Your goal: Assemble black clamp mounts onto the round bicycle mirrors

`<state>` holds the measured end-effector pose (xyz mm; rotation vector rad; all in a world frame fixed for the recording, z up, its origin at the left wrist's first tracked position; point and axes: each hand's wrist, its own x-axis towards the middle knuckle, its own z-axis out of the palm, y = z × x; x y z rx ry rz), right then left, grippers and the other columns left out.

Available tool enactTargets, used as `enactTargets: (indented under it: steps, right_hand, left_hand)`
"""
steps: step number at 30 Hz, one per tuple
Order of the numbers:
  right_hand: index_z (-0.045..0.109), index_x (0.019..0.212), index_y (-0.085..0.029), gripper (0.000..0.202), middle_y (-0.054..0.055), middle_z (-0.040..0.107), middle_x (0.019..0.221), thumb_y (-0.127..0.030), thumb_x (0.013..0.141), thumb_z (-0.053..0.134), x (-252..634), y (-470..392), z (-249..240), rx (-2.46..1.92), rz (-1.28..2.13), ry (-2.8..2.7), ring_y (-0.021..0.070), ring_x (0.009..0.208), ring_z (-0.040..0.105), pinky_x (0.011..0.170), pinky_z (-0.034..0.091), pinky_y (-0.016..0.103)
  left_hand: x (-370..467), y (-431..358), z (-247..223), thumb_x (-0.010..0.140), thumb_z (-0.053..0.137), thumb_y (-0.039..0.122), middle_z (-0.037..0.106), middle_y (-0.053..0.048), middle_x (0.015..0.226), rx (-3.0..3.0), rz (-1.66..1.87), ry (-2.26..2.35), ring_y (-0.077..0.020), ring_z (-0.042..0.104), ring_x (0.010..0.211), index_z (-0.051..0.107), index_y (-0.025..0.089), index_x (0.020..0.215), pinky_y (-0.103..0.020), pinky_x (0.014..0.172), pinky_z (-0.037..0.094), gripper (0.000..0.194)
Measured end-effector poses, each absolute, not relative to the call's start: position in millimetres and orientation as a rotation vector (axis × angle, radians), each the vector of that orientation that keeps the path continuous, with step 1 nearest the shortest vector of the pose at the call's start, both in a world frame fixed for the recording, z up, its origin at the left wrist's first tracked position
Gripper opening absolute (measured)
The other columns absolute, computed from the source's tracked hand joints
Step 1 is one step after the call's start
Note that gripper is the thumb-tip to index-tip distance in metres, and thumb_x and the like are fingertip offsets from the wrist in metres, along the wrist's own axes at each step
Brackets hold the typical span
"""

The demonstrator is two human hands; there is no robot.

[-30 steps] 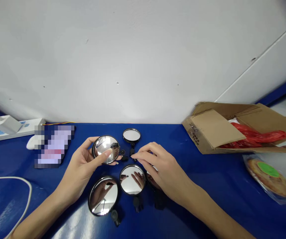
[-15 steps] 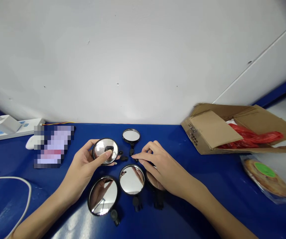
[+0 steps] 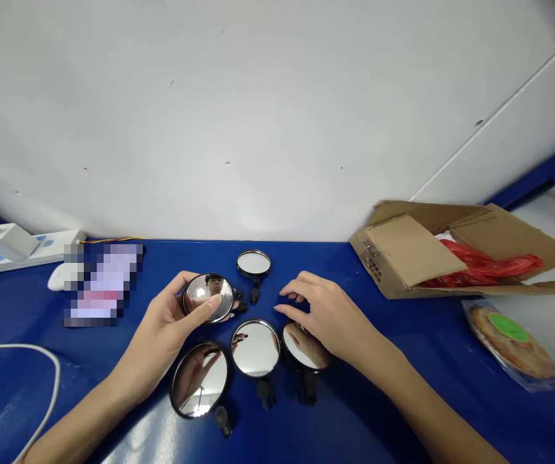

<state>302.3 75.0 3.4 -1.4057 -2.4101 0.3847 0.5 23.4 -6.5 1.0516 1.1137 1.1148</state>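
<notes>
My left hand [image 3: 164, 322] grips a round mirror [image 3: 202, 289] with a black rim, its thumb across the glass and its fingers underneath. The black clamp [image 3: 240, 303] of that mirror sticks out to the right. My right hand [image 3: 328, 312] is held above the table with fingers bent and apart, holding nothing. Just below it lies a mirror [image 3: 301, 348], partly covered by the hand. Two more round mirrors lie in front, one in the middle [image 3: 256, 348] and one at the left [image 3: 200, 380]. A smaller-looking mirror [image 3: 253, 263] lies farther back, its clamp toward me.
An open cardboard box [image 3: 407, 251] with a red plastic bag [image 3: 485, 261] stands at the back right. Near it lies a wrapped round pastry [image 3: 523, 351]. At the left are a blurred phone [image 3: 106, 280], a power strip [image 3: 55, 248] and a white cable [image 3: 57, 374].
My right hand has moved right, away from the far mirror's clamp, uncovering more of the right mirror. The mirror in my left hand has shifted slightly right and tilted.
</notes>
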Motion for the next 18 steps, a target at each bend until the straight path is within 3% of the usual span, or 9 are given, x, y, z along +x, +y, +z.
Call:
enactTargets:
  steps: [3,6,10,18]
  right_hand:
    - [0.079,0.092,-0.023,0.018,0.002,0.075,0.092,-0.034,0.104,0.087,304.9,75.3,4.4,-1.522,0.406,-2.344,0.0205,0.079,0.075,0.071,0.059,0.033]
    - [0.078,0.087,-0.023,0.021,0.002,0.075,0.086,-0.033,0.103,0.087,309.3,76.2,5.5,-1.578,0.440,-2.306,0.0202,0.075,0.073,0.065,0.056,0.031]
    - [0.082,0.099,-0.023,0.008,0.004,0.078,0.096,-0.023,0.106,0.079,312.7,78.0,7.1,-1.564,0.474,-2.274,0.0227,0.086,0.078,0.076,0.061,0.035]
    - [0.083,0.129,-0.027,0.021,0.006,0.077,0.120,-0.023,0.115,0.068,295.6,62.7,25.1,-1.202,0.650,-2.120,0.0217,0.107,0.077,0.098,0.064,0.039]
  left_hand:
    - [1.1,22.8,-7.6,0.105,0.087,0.049,0.083,-0.003,0.112,1.062,1.103,1.106,-0.0227,0.078,0.106,0.075,0.026,0.125,-0.034,0.102,0.060,0.032]
    - [1.3,22.5,-8.4,0.107,0.086,0.049,0.079,0.000,0.108,1.079,1.118,1.121,-0.0177,0.073,0.104,0.076,0.027,0.121,-0.025,0.097,0.057,0.028]
    - [3.4,22.4,-5.6,0.105,0.087,0.050,0.077,-0.002,0.107,1.091,1.102,1.123,-0.0193,0.071,0.105,0.079,0.026,0.124,-0.025,0.095,0.061,0.031]
    - [9.4,17.3,0.8,0.100,0.092,0.048,0.083,-0.004,0.101,1.120,1.095,1.082,-0.0227,0.079,0.097,0.082,0.026,0.120,-0.031,0.089,0.067,0.031]
